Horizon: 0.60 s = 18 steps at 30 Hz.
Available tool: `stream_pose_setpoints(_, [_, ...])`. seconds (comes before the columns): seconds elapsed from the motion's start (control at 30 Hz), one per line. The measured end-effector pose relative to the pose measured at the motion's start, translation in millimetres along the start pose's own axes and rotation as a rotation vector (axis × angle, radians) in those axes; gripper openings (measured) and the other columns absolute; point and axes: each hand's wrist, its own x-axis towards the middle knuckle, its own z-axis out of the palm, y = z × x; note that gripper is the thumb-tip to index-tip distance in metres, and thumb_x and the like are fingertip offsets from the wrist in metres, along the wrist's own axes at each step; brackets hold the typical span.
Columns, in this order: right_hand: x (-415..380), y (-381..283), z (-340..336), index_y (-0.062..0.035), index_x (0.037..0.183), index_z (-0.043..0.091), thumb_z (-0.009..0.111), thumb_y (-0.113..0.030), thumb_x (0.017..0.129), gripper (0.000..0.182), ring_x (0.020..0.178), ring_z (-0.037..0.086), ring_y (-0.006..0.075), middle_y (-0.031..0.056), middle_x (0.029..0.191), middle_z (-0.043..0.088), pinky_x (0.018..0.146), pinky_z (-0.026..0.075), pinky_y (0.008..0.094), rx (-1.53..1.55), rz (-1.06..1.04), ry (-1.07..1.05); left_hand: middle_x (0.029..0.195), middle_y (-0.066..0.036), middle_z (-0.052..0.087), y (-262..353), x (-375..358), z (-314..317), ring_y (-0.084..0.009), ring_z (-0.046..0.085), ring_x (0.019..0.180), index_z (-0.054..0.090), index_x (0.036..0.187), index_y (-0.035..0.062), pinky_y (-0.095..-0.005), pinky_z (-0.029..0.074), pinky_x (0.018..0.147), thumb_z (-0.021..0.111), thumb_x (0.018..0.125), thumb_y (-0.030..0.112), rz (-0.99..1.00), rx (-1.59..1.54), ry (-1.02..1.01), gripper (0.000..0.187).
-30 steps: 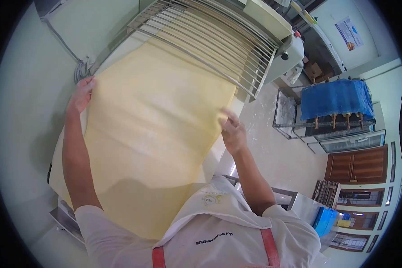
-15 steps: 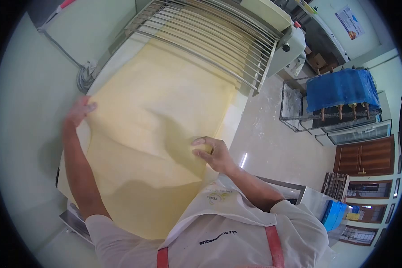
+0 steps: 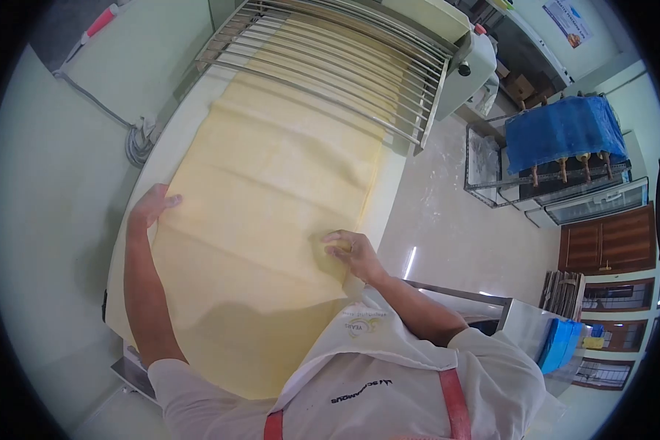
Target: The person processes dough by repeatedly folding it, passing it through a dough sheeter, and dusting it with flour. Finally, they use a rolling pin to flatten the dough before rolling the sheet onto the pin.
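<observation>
A wide sheet of pale yellow dough (image 3: 257, 183) lies along the white bed (image 3: 380, 196) of a dough sheeter, with soft ripples running across it. At its left edge my left hand (image 3: 152, 206) is closed, the thumb on top and the fingers around the border. My right hand (image 3: 352, 253) pinches the dough's right edge, fingers bent toward the thumb. The near end of the sheet reaches down to my apron (image 3: 389, 330), which covers part of it. The far end passes beneath the metal bar guard (image 3: 330, 66).
The sheeter's housing (image 3: 471, 70) stands at the far right end of the bed. A wall with a coiled cable (image 3: 136, 147) is close on the left. Across the tiled floor (image 3: 440, 198) stands a rack under a blue plastic cover (image 3: 565, 139).
The dough has come down from a raised, billowed shape to a flatter one with ripples. My left hand has moved inward and nearer to me; my right hand has shifted slightly.
</observation>
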Motion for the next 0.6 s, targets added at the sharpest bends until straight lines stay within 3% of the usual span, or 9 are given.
stream_pose_setpoints(0.07, [-5.1,-36.4,8.6,-0.0002,0.103,0.065,0.065,-0.004,0.084,0.019,0.093,0.059,0.0131,0.0084,0.099,0.066,0.085,0.046,0.0274,-0.107,-0.054,-0.039,0.105,-0.008,0.063,11.8,-17.3,-20.5,-0.0147,0.059,0.095,0.056,0.117,-0.0028,-0.0303,0.047,0.083,0.065,0.083,0.023,0.144,0.109,0.113,0.044])
stream_pose_setpoints(0.17, [-24.2,-83.0,9.9,-0.0019,0.099,0.066,0.066,-0.005,0.084,0.016,0.093,0.060,0.0139,0.0077,0.094,0.067,0.087,0.045,0.0298,-0.053,0.028,-0.107,0.110,-0.007,0.061,18.4,-24.0,-53.2,-0.0161,0.058,0.098,0.055,0.118,-0.0023,-0.0307,0.047,0.084,0.067,0.082,0.027,0.065,-0.349,-0.009,0.048])
stream_pose_setpoints(0.27, [-0.8,-59.1,-19.0,-0.0055,0.120,0.058,0.066,-0.005,0.083,0.038,0.101,0.058,0.0176,0.0094,0.111,0.062,0.092,0.044,0.0327,0.078,-0.017,0.056,0.113,-0.010,0.062,20.9,7.9,-46.7,-0.0183,0.058,0.106,0.052,0.121,-0.0024,-0.0320,0.043,0.094,0.058,0.089,0.031,0.314,-0.576,0.049,0.047])
stream_pose_setpoints(0.37, [17.6,-25.5,-25.1,-0.0093,0.142,0.033,0.066,-0.005,0.083,0.068,0.109,0.054,0.0230,0.0124,0.131,0.048,0.098,0.042,0.0356,0.976,-0.051,0.206,0.106,-0.009,0.064,-6.2,17.9,-25.9,-0.0179,0.060,0.100,0.054,0.117,-0.0015,-0.0318,0.045,0.089,0.056,0.090,0.031,0.052,-0.683,0.014,0.042])
stream_pose_setpoints(0.47, [-6.4,17.0,-17.5,-0.0129,0.149,0.006,0.063,-0.004,0.085,0.086,0.114,0.050,0.0271,0.0145,0.143,0.033,0.102,0.039,0.0382,0.560,-0.018,0.267,0.099,-0.008,0.065,-14.7,43.8,-13.0,-0.0175,0.062,0.094,0.056,0.112,-0.0006,-0.0317,0.048,0.085,0.054,0.092,0.030,-0.178,-0.790,-0.027,0.037])
stream_pose_setpoints(0.5, [-16.0,6.5,-5.7,-0.0075,0.143,0.028,0.062,-0.002,0.084,0.069,0.115,0.051,0.0253,0.0144,0.137,0.043,0.100,0.040,0.0357,0.517,0.017,0.309,0.099,-0.008,0.065,-3.5,37.9,-11.2,-0.0173,0.062,0.094,0.057,0.112,-0.0010,-0.0319,0.048,0.084,0.055,0.091,0.030,-0.182,-0.684,-0.074,0.037])
stream_pose_setpoints(0.6, [-14.2,13.3,-6.0,-0.0025,0.124,0.053,0.064,-0.003,0.083,0.043,0.110,0.056,0.0205,0.0131,0.121,0.058,0.095,0.043,0.0325,-0.042,0.032,0.018,0.101,-0.008,0.066,3.9,12.1,-6.9,-0.0162,0.062,0.093,0.057,0.112,-0.0024,-0.0318,0.048,0.083,0.059,0.088,0.029,-0.164,-0.369,-0.167,0.039])
